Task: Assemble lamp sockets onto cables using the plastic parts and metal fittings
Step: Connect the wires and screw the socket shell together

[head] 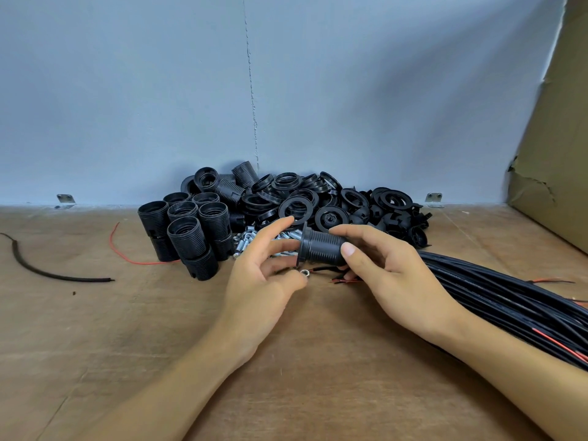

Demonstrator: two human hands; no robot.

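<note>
Holding black socket (321, 246) sideways above worktop (127, 329): right hand (391, 275) grips barrel between thumb and fingers, wide end facing left. Left hand (264, 275) pinches small metal ring (304, 272) at thumb tip, index raised beside wide end. Cable bundle (509, 297) lies right, red wire ends (345, 282) just under socket. I judge: steady socket, square ring to cable before threading, guard against dropping ring.
</note>
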